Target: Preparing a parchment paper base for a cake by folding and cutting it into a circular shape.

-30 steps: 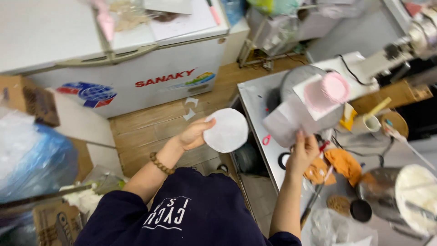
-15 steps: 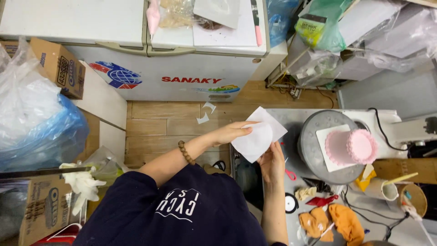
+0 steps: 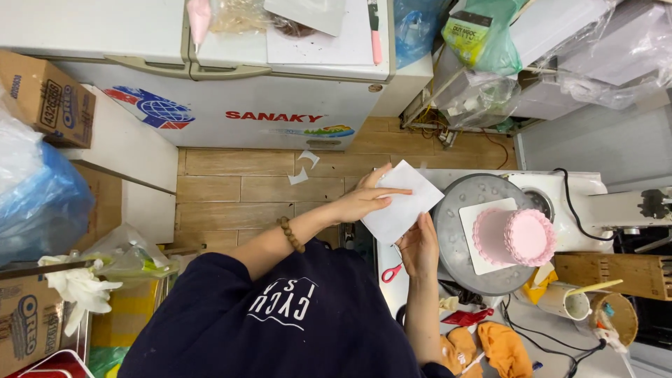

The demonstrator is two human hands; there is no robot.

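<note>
Two hands are on one white sheet of paper (image 3: 404,201), which I hold in the air over the near edge of the worktop (image 3: 392,280), just beside the grey turntable (image 3: 462,231). My left hand (image 3: 364,199) lies on top of the sheet with the fingers stretched flat and the thumb under the far edge — a light, narrow grip that keeps the paper from bending. My right hand (image 3: 418,246) takes the lower corner from below; I cannot tell how tightly it pinches, because the fingers are hidden behind the sheet. The pink cake (image 3: 516,236) stands on a white square board in the middle of the turntable, apart from the paper, so I keep the sheet away from its soft side. The red scissors (image 3: 390,271) lie on the worktop under my right wrist.
</note>
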